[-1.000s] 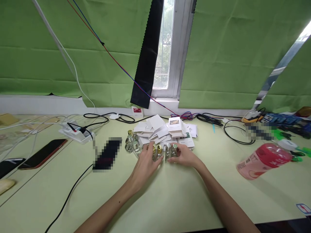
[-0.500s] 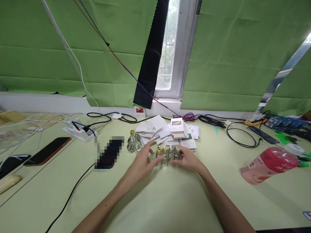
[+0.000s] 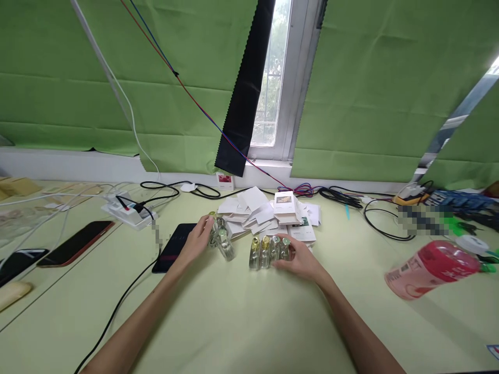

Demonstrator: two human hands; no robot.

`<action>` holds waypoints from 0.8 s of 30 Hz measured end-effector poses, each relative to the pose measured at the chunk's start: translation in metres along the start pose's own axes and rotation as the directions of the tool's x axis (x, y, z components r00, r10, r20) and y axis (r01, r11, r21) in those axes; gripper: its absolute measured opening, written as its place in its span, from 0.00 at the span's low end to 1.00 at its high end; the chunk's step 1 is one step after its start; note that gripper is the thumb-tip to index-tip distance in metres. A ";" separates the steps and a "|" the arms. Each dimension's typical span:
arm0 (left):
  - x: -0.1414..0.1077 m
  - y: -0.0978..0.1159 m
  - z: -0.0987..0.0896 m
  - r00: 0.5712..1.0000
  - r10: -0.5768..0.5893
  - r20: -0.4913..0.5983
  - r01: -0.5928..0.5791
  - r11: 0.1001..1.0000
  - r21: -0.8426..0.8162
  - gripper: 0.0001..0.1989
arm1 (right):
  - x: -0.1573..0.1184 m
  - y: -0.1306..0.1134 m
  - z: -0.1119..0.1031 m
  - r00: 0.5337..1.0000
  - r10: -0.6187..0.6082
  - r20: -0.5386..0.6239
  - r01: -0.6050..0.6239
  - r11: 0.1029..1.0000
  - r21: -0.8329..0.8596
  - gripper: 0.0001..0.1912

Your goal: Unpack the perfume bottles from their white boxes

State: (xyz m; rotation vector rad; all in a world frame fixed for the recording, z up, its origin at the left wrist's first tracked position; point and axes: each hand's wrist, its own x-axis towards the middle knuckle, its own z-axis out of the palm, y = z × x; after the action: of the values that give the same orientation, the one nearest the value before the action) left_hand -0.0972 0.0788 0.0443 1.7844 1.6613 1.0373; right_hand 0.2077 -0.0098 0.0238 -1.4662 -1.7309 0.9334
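Several small glass bottles [image 3: 265, 254] with gold and silver caps stand upright in a row at the middle of the table. My right hand [image 3: 302, 258] curls around the right end of this row, thumb in front and fingers behind. To the left, my left hand [image 3: 198, 240] has its fingers closed around the far side of a second cluster of small bottles [image 3: 213, 236]. One silver-capped bottle [image 3: 225, 246] of that cluster leans, its base toward me. Parts of the left fingers are hidden by the bottles.
Behind the bottles lies a heap of white small boxes [image 3: 253, 208]. A dark phone [image 3: 171, 254] rests by my left hand. A pink drink bottle [image 3: 431, 270] lies on the right. Black cables [image 3: 339, 195] and a power strip [image 3: 130, 213] run along the back.
My left hand has left the row and moved left to the bottle cluster. A bottle there has tipped and shifted toward me. My right hand stays at the row.
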 end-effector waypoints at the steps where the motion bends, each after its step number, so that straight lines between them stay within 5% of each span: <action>1: -0.003 0.000 0.000 1.000 -0.019 0.020 0.019 1.000 -0.011 0.29 | 0.000 0.000 0.000 1.000 0.000 -0.004 0.000 1.000 -0.001 0.38; 15: -0.054 0.010 0.009 0.997 -0.053 0.057 0.055 0.998 -0.042 0.29 | -0.002 -0.001 0.001 1.000 0.004 -0.015 -0.004 1.000 -0.010 0.39; 24: -0.074 0.007 0.013 0.997 0.039 0.073 -0.038 0.999 -0.018 0.33 | 0.001 0.007 -0.001 0.997 -0.062 0.035 0.060 0.997 0.057 0.38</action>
State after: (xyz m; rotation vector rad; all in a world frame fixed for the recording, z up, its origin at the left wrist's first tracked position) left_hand -0.0809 0.0070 0.0270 1.8282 1.5762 0.9870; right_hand 0.2122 -0.0080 0.0183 -1.3615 -1.7518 0.9737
